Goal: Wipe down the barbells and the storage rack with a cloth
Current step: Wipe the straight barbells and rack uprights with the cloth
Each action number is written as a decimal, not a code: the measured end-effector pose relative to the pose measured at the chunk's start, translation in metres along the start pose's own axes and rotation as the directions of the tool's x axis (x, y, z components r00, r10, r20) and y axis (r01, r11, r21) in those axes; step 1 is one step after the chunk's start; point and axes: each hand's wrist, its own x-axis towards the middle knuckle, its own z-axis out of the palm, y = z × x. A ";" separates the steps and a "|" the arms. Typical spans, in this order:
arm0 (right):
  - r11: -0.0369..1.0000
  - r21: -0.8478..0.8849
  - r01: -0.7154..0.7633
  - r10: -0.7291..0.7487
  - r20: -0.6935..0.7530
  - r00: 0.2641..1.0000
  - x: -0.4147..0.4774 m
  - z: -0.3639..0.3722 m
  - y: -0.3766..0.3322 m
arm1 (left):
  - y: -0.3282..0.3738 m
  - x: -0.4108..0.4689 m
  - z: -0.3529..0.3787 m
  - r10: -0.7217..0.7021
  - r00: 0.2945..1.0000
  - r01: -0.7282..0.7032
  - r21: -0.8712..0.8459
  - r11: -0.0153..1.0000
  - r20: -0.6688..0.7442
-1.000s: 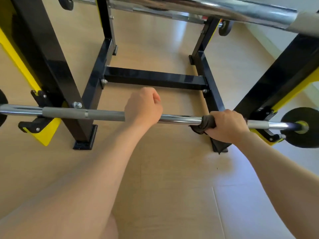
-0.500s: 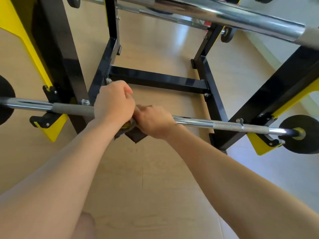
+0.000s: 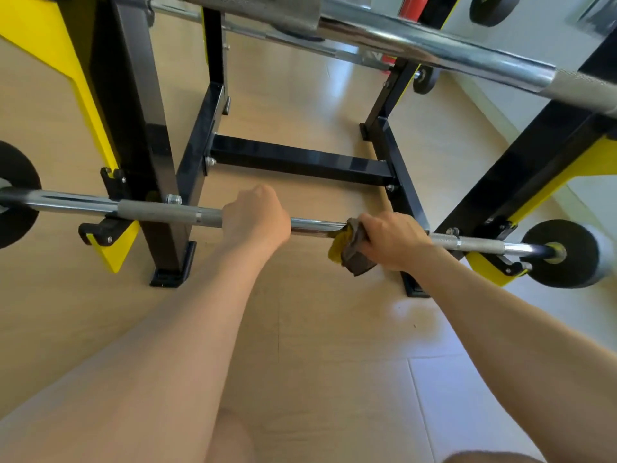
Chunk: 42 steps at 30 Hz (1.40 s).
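Barbell (image 3: 160, 212), clasped by left hand (image 3: 255, 218), right hand (image 3: 392, 240) beside it squeezing cloth (image 3: 350, 253) round it, might roll off rack (image 3: 300, 160) if shoved.

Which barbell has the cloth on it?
The lowest barbell: the right hand grips the cloth round it. The upper barbells are untouched.

Both bare arms reach forward and down, side by side. The left hand (image 3: 255, 217) is a fist, knuckles up, closed tight over the barbell (image 3: 160, 210). The right hand (image 3: 392, 242), a little way off to the right, squeezes a cloth (image 3: 350, 253) round the same bar
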 end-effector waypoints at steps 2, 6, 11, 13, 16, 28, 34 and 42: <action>1.000 -0.014 0.011 -0.010 0.110 0.994 0.014 -0.010 -0.006 | 0.006 -0.001 0.005 0.035 0.999 -0.035 0.016 0.999 -0.004; 0.997 0.049 -0.051 0.039 0.231 0.972 0.031 -0.010 -0.009 | 0.030 -0.004 0.020 0.132 0.991 -0.131 -0.056 0.990 0.024; 0.990 0.107 -0.090 0.067 0.204 0.977 0.035 -0.001 -0.002 | 0.058 -0.004 0.045 0.270 0.962 -0.264 -0.132 0.956 0.032; 0.989 0.134 -0.063 0.050 0.097 0.994 0.026 0.007 0.001 | 0.070 -0.005 0.052 0.262 0.965 -0.259 -0.158 0.953 -0.002; 0.972 0.211 0.103 -0.066 -0.178 0.982 0.000 0.027 0.015 | 0.087 -0.006 0.064 0.158 0.987 -0.159 -0.136 0.978 -0.021; 0.932 0.350 0.096 -0.033 -0.182 0.983 -0.067 0.053 0.178 | 0.164 -0.016 0.098 -0.139 0.990 0.128 0.258 0.958 0.028; 0.852 0.397 -0.341 0.474 -0.312 0.823 -0.064 0.066 0.147 | 0.211 -0.020 0.136 0.099 0.994 -0.102 -0.095 0.990 -0.035; 0.954 0.266 0.140 -0.017 -0.417 0.909 -0.078 0.080 0.138 | 0.256 -0.030 0.149 0.370 0.917 -0.392 -0.162 0.906 -0.148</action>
